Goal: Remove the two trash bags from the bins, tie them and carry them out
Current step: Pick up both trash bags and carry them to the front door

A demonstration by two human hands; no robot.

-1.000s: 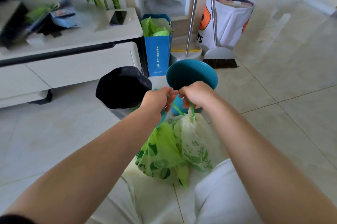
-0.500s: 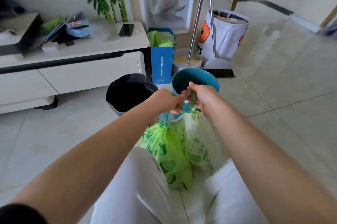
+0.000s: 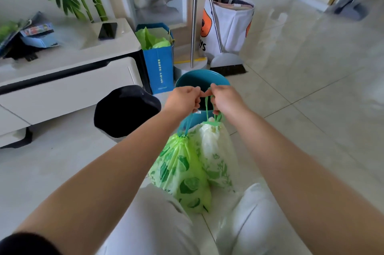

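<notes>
Above the floor [image 3: 311, 109] by two bins, left hand [image 3: 182, 100] gripping green bag [image 3: 182, 173] drawstring, right hand [image 3: 225, 96] gripping white bag [image 3: 214, 150] drawstring, bags touching

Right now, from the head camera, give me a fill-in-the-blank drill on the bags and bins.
1. The left hand holds the drawstring of the bright ____ bag.
2. The right hand holds the drawstring of the paler, mostly ____ bag.
3. The teal bin stands to the ____ of the black bin.
4. A phone lies on the white ____.

Missing words: green; white; right; cabinet
</notes>
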